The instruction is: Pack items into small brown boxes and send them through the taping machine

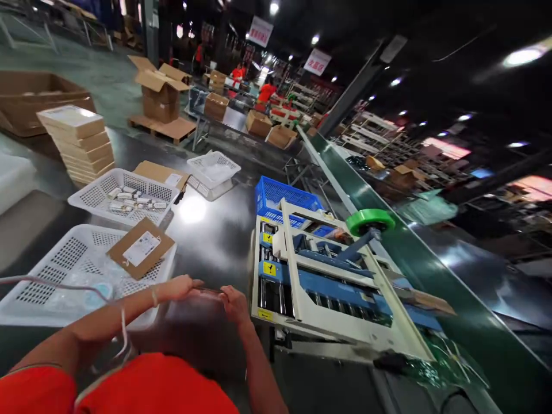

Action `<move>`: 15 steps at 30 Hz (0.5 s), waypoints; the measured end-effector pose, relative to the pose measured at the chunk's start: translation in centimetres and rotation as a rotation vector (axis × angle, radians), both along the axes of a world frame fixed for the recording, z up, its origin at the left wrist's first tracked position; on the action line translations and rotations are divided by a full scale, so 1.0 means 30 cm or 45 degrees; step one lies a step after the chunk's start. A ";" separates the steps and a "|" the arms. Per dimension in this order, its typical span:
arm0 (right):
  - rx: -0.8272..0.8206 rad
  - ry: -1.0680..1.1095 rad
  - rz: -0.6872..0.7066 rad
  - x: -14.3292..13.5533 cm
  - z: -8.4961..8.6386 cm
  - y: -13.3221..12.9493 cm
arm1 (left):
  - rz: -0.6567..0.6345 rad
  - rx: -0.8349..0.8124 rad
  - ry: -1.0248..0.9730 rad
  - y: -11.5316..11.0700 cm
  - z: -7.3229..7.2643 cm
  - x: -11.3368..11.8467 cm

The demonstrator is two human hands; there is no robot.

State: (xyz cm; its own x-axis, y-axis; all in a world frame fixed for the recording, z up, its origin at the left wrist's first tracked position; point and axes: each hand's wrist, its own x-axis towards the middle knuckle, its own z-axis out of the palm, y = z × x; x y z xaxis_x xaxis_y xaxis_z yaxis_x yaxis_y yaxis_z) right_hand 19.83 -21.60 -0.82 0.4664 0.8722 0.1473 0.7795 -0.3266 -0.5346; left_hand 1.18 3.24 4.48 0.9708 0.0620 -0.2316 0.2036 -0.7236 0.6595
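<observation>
Cable (pixel 124 325) dangles across the left forearm (pixel 135 303) and might snag if that arm swings out. Beyond it, the left hand (pixel 181 287) and right hand (pixel 235 303) seem to pinch opposite ends of a thin, flat item (pixel 210 292), too blurred to identify, above the dark metal tabletop (pixel 196 247); a loosened fingertip could drop it. Farther left, a labelled cardboard carton (pixel 141 247) rests aslant on a white perforated basket (pixel 56 259); a knock could topple it.

On the left, a stack of flat boxes (pixel 88 144). Farther back, an open cardboard box (pixel 160 104) sits on a wooden pallet (pixel 183 130). A green conveyor belt (pixel 444 290) runs along the right; white signs (pixel 318 61) hang far off.
</observation>
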 end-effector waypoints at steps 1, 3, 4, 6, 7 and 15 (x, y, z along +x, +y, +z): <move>-0.035 -0.012 0.044 0.012 0.008 0.013 | 0.008 -0.072 0.028 0.008 -0.010 0.003; -0.056 -0.091 0.058 0.021 0.015 0.023 | 0.069 -0.173 0.103 0.033 -0.021 0.026; -0.062 -0.149 0.059 0.013 0.012 0.018 | 0.102 -0.190 0.135 0.047 -0.023 0.046; -0.055 -0.260 0.058 -0.031 -0.013 -0.007 | 0.152 -0.147 0.163 0.064 -0.023 0.098; -0.044 -0.297 0.070 -0.067 -0.033 -0.020 | 0.165 -0.121 0.160 0.064 -0.023 0.127; -0.047 0.140 0.231 -0.260 -0.090 0.048 | 0.019 -0.040 -0.019 -0.127 -0.052 0.268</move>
